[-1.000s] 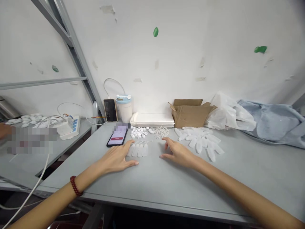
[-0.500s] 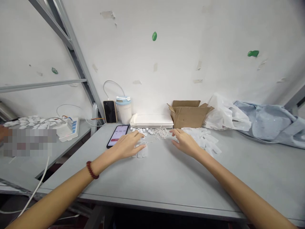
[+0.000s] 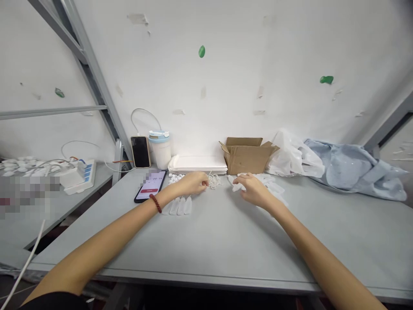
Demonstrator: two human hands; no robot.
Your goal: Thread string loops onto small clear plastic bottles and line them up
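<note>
My left hand (image 3: 192,183) is at the near left edge of a tangle of white cords (image 3: 214,181), its fingers curled in narrow; I cannot tell whether a cord is pinched between them. My right hand (image 3: 256,190) has its fingers bent and its thumb well parted from them, the gap between free, just in front of a spread of translucent strips (image 3: 274,185). Whether it touches one I cannot tell.

Below my left wrist, nearer me on the desk (image 3: 209,241), lies a row of translucent pieces (image 3: 183,207). Small white pieces (image 3: 174,177) show just behind that forearm, and the phone (image 3: 149,191) lies to its left. Beyond my right hand stands the cardboard box (image 3: 248,158).

I judge this to be a picking step, left hand at the cords, right hand at the strips. It calls for a fine pinch, parting one cord from the tangle without dragging others.
</note>
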